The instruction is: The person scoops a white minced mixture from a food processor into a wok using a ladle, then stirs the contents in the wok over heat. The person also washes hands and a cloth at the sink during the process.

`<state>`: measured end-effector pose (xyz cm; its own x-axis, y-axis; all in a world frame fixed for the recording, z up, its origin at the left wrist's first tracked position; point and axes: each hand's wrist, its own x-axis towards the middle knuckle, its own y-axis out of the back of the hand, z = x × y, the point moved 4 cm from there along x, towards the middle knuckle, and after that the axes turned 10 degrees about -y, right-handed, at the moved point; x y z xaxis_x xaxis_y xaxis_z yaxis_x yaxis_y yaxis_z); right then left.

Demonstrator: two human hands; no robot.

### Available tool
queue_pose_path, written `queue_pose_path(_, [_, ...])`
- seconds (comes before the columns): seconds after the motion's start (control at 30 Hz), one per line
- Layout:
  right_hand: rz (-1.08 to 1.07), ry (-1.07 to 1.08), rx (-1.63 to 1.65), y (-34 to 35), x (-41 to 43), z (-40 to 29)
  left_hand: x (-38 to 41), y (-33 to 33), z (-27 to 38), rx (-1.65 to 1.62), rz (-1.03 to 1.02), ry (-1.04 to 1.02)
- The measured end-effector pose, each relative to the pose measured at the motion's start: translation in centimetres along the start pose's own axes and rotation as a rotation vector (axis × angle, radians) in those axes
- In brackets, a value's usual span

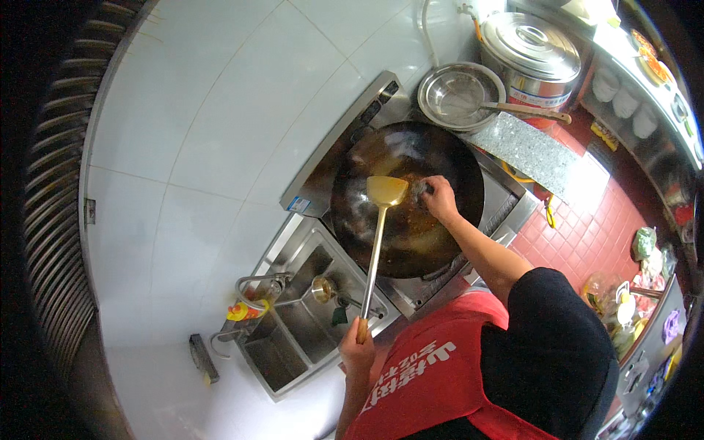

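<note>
My left hand (357, 346) grips the wooden handle end of a long metal wok spatula (378, 242). The spatula's wide, yellowish blade is held over a large dark wok (357, 242) on a steel stove. My right hand (440, 199) is over the wok, right of the blade, its fingers closed on a greyish scouring pad (422, 192) that they partly hide. Brownish liquid or residue shows on the wok's inner surface. Whether the pad touches the wok or the spatula, I cannot tell.
A steel sink (278, 357) with a ladle (322, 290) lies to the left. Beyond the wok stand a steel bowl (434, 110) with a wooden-handled strainer (525, 111) across it and a lidded steel pot (531, 49). A speckled ledge (528, 148) is at right.
</note>
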<state>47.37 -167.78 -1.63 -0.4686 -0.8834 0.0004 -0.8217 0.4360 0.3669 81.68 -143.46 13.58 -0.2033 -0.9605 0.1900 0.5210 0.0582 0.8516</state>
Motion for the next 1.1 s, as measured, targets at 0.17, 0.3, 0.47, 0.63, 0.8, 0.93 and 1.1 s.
queue_pose_path(0.17, [-0.066,0.142,0.068,-1.6,0.5,-3.8,-0.2,-0.2,-0.2,0.097,-0.067,-0.052])
queue_pose_path(0.3, [-0.075,0.025,-0.146,-3.1,1.9,-3.9,-0.2,0.4,-0.1,0.101,-0.078,-0.087])
queue_pose_path(0.47, [-0.101,-0.075,-0.189,-4.4,2.5,-1.7,-0.1,1.3,-0.7,0.165,-0.141,-0.04])
queue_pose_path(0.63, [-0.173,-0.033,-0.27,-4.7,2.3,-3.5,-0.8,0.6,-0.4,0.16,-0.109,-0.177])
queue_pose_path(0.8, [-0.229,-0.04,-0.311,-6.0,3.8,-3.3,0.1,0.6,-0.3,0.182,-0.16,-0.119])
queue_pose_path(0.93, [-0.256,-0.146,-0.176,-6.4,3.5,1.8,-0.3,0.9,-0.3,0.119,-0.107,-0.087])
queue_pose_path(1.1, [-0.152,-0.028,-0.245,-6.3,5.2,-1.7,0.8,1.1,0.0,0.182,-0.036,-0.236])
